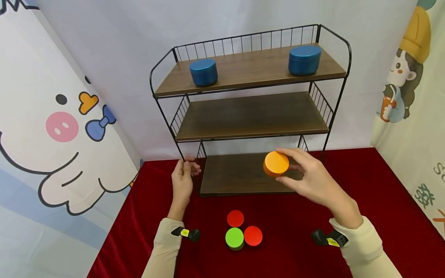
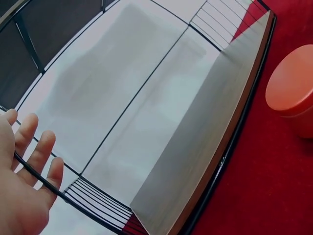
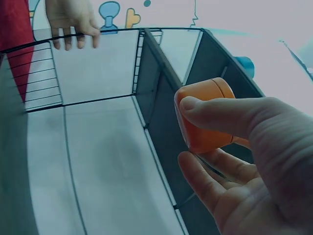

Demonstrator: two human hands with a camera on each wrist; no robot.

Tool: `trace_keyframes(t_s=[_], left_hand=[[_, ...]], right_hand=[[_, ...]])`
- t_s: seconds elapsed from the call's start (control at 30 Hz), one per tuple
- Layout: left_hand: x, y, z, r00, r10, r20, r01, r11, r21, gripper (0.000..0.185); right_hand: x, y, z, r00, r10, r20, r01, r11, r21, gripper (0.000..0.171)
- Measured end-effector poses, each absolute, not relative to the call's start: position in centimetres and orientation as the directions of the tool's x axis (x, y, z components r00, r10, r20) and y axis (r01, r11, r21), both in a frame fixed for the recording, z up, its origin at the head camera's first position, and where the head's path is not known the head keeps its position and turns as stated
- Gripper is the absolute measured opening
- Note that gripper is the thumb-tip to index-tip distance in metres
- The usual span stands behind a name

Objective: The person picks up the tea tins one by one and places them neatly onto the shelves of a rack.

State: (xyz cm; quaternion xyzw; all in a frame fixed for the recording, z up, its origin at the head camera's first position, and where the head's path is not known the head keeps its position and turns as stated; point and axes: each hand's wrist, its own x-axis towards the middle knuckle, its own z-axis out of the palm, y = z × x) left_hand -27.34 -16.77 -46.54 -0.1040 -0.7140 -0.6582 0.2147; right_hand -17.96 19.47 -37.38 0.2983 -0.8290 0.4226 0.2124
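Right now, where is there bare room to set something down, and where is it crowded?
For the orange container: the middle shelf, edge to edge; the top shelf, between the blue containers; the red cloth, between the red containers and the right wrist camera. Crowded: around the green container, close beside both red ones.

A cartoon-bird hanging (image 1: 38,162) and a cartoon-girl hanging (image 1: 406,146) flank a plain pale fabric backdrop (image 1: 128,65) beyond dark-red velvet cloth (image 1: 285,231)

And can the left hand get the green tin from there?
Probably yes, once the left hand lets go of the rack. Only red cloth seems to lie between it and the green tin; the two red tins don't look in the way.
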Motion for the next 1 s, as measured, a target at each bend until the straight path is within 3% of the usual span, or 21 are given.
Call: trace_keyframes(t_s=[0.53, 1.0], left_hand=[[-27.3, -16.8, -47.4, -0.88, -0.188, 0.437, 0.423, 0.109, 0.899, 0.042], [-27.4, -15.9, -47.6, -0.855, -0.243, 0.458, 0.47, 0.008, 0.883, 0.034]], right_hand=[[-18.4, 21.1, -33.3, -0.702, -0.288, 0.651, -0.693, 0.488, -0.531, 0.078], [-19.6, 21.8, -30.8, -0.658, -0.274, 0.702, -0.732, 0.452, -0.51, 0.078]])
